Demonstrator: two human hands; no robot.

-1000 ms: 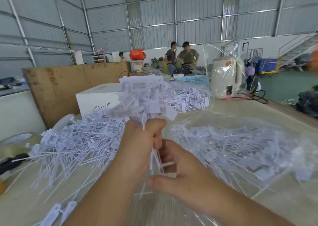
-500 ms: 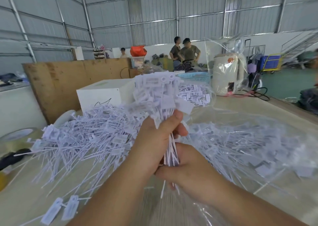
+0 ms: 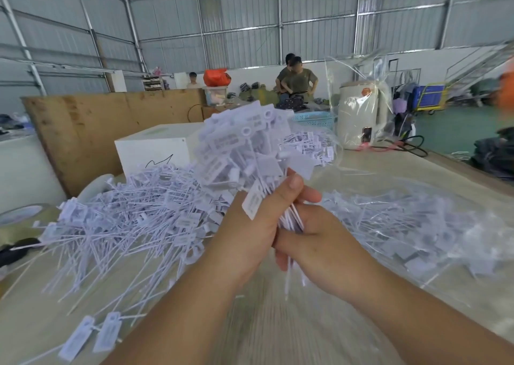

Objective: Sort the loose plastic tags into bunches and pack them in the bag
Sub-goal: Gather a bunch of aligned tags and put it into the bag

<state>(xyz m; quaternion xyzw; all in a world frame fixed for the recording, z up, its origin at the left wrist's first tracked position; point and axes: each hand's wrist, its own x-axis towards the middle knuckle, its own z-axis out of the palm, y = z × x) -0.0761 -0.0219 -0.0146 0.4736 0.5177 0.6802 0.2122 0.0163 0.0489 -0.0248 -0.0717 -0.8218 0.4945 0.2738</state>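
My left hand point(image 3: 244, 234) and right hand point(image 3: 319, 242) both grip the tag bunch point(image 3: 244, 147) by its stems, above the loose tag pile point(image 3: 133, 211).

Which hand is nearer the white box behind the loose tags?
Left. The left hand grips the bunch just in front of the white box; the right hand holds the stems lower, farther right.
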